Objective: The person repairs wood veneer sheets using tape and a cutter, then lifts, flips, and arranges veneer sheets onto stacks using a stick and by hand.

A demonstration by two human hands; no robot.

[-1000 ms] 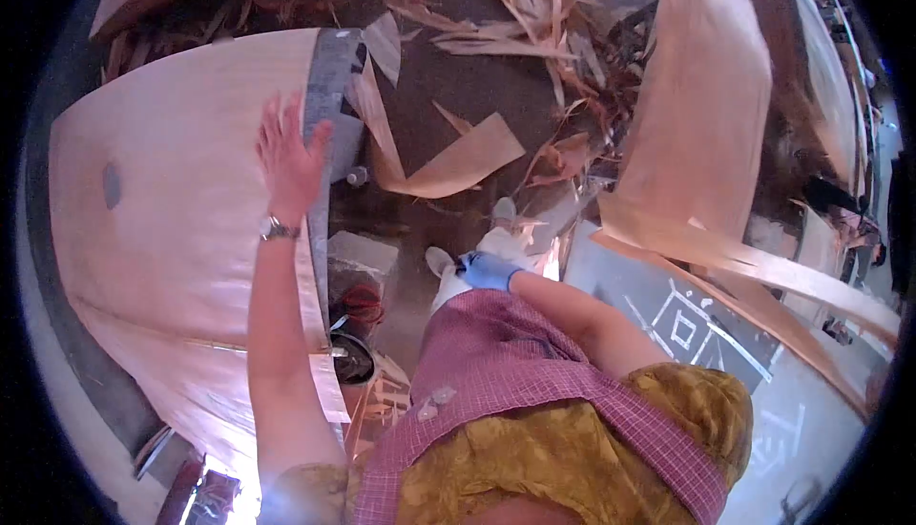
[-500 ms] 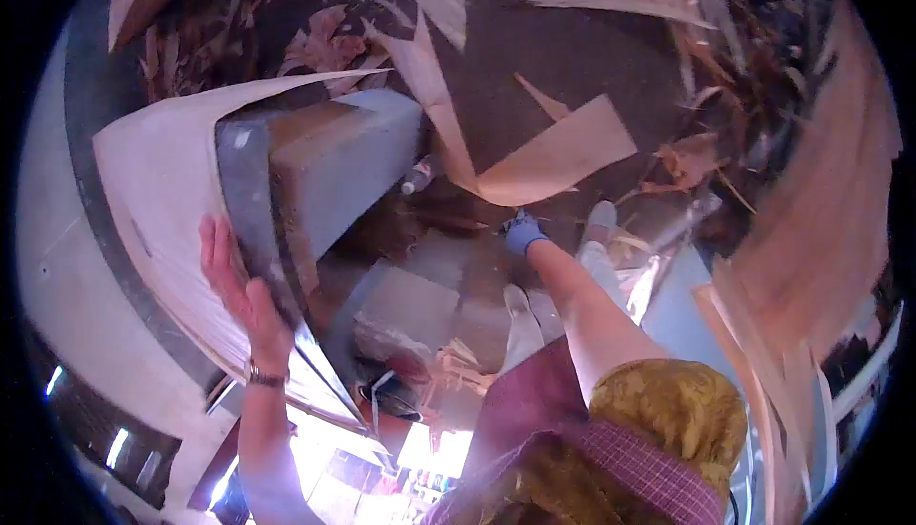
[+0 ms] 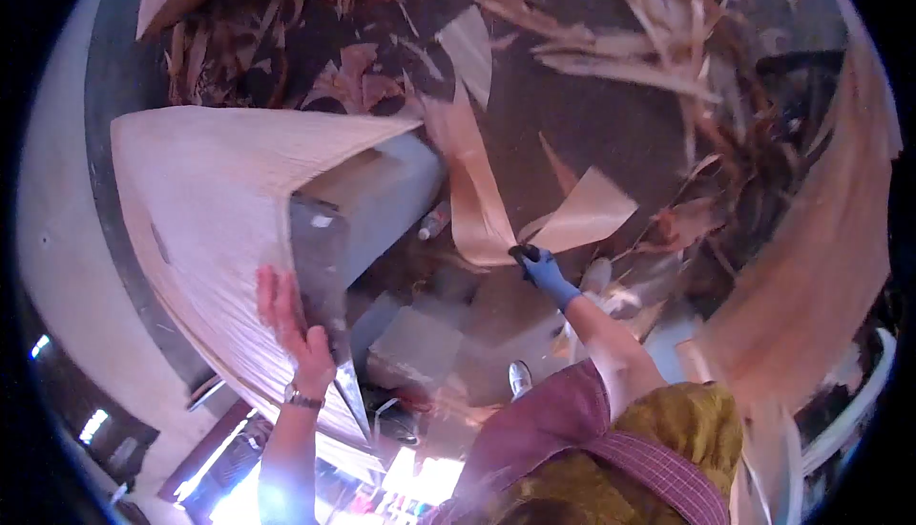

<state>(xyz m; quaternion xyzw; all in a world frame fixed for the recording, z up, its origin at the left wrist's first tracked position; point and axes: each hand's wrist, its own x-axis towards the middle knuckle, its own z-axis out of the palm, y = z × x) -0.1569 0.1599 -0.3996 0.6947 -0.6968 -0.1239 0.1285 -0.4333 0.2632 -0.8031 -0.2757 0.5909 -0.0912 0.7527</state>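
My left hand (image 3: pixel 294 325), bare with a watch at the wrist, lies with fingers stretched out along the edge of a pale wood veneer sheet (image 3: pixel 205 181). The sheet drapes over the metal edge of a grey bench-like machine part (image 3: pixel 320 239). My right hand (image 3: pixel 542 272) wears a blue glove with dark fingertips. Its fingers are closed at the lower bend of a curled veneer strip (image 3: pixel 472 186). A second arm of that strip (image 3: pixel 587 210) spreads to the right of the glove. The fingertips' exact hold is partly hidden.
Broken veneer scraps (image 3: pixel 658 38) litter the dark floor. A large veneer sheet (image 3: pixel 801 239) stands along the right side. A small plastic bottle (image 3: pixel 434 221) lies beside the machine, and a flat block (image 3: pixel 415 344) sits below it. My shoe (image 3: pixel 519 378) shows near the bottom.
The view has shifted, so the scene sits lower and further right. My right hand has met the strip's lower bend and closed there. The left hand stays on the veneer sheet's edge.
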